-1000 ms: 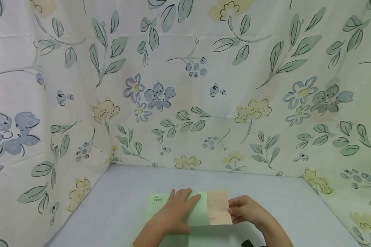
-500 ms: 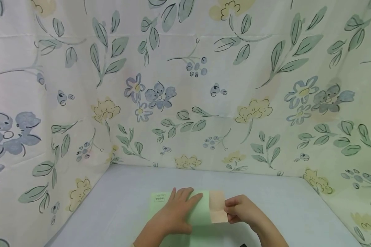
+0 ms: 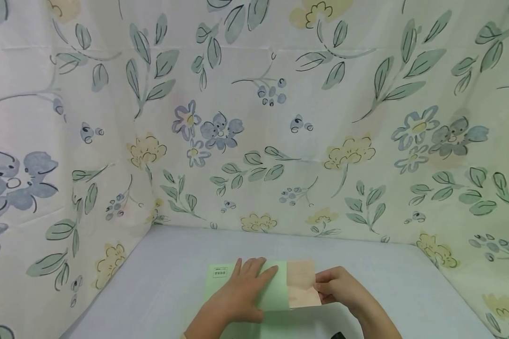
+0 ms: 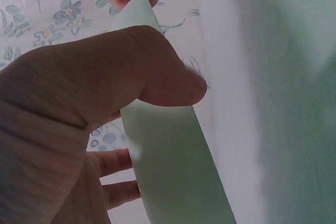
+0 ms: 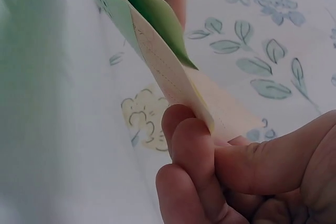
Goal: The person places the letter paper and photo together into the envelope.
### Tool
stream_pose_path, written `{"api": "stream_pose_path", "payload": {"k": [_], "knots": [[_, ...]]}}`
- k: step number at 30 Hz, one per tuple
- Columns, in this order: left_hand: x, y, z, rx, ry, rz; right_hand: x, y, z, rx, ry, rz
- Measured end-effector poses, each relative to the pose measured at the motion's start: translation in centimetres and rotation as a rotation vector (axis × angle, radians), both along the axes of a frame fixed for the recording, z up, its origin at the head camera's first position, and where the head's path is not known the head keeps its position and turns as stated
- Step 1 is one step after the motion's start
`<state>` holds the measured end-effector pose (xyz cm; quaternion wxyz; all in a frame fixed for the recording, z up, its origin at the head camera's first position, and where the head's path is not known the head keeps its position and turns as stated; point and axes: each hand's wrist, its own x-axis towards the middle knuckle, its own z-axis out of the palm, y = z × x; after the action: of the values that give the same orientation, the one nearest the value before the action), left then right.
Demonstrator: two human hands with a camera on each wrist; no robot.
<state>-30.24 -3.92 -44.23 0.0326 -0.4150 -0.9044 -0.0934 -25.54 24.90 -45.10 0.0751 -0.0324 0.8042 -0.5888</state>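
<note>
A light green envelope (image 3: 277, 292) with a small printed box at its upper left is held up above the table. My left hand (image 3: 239, 292) grips it, thumb on the near side and fingers spread over the far side; the left wrist view shows the thumb across the envelope (image 4: 168, 161). A pale pink paper (image 3: 301, 282) sticks out of the envelope's right end. My right hand (image 3: 343, 288) pinches its outer edge between thumb and fingers. In the right wrist view the envelope's mouth gapes around the paper (image 5: 165, 72). How far the paper reaches inside is hidden.
A white table (image 3: 165, 268) spreads beneath, with a green tint below the envelope. Flowered cloth (image 3: 254, 188) hangs behind and at both sides. The tip of a black object (image 3: 338, 335) shows at the bottom edge, near my right forearm.
My right hand shifted left, and less of the pink paper showed. Now it is back to the right, with more of the paper out of the envelope. My left hand stays nearly still.
</note>
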Motion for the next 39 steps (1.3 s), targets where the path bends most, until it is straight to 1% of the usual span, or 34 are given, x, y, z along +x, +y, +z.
{"api": "stream_pose_path", "payload": {"k": [6, 9, 13, 16, 19, 24, 26, 31, 34, 36, 39], "knots": [[-0.1, 0.2, -0.3, -0.007, -0.002, -0.007, -0.1, -1.1, -0.3, -0.024, 0.013, 0.036], [-0.1, 0.3, -0.4, -0.012, 0.012, -0.011, -0.1, -1.3, -0.3, -0.038, 0.017, 0.053], [-0.2, 0.1, -0.3, -0.009, 0.026, -0.017, -0.1, -1.2, 0.0, -0.034, 0.019, 0.060], [-0.2, 0.0, -0.2, 0.007, 0.025, -0.029, 0.1, -1.2, 0.3, -0.025, 0.019, 0.065], [-0.2, -0.1, -0.2, 0.019, 0.020, -0.041, 0.1, -1.3, 0.4, 0.009, 0.031, 0.040], [-0.3, 0.0, -0.2, 0.026, 0.027, -0.057, 0.1, -2.2, 0.6, 0.129, 0.069, -0.080], [-0.4, 0.0, -0.2, 0.029, 0.034, -0.059, 0.2, -2.6, 0.8, 0.150, 0.078, -0.110], [-0.5, 0.1, -0.4, 0.039, 0.048, -0.065, 0.4, -2.8, 1.0, 0.154, 0.074, -0.145], [-0.5, 0.2, -0.5, 0.042, 0.054, -0.070, 0.6, -2.6, 1.3, 0.159, 0.066, -0.186], [-0.5, 0.3, -0.5, 0.042, 0.064, -0.068, 0.7, -2.3, 1.5, 0.141, 0.061, -0.200], [-0.5, 0.3, -0.5, 0.042, 0.084, -0.064, 0.8, -1.6, 1.7, 0.082, 0.058, -0.171]]}}
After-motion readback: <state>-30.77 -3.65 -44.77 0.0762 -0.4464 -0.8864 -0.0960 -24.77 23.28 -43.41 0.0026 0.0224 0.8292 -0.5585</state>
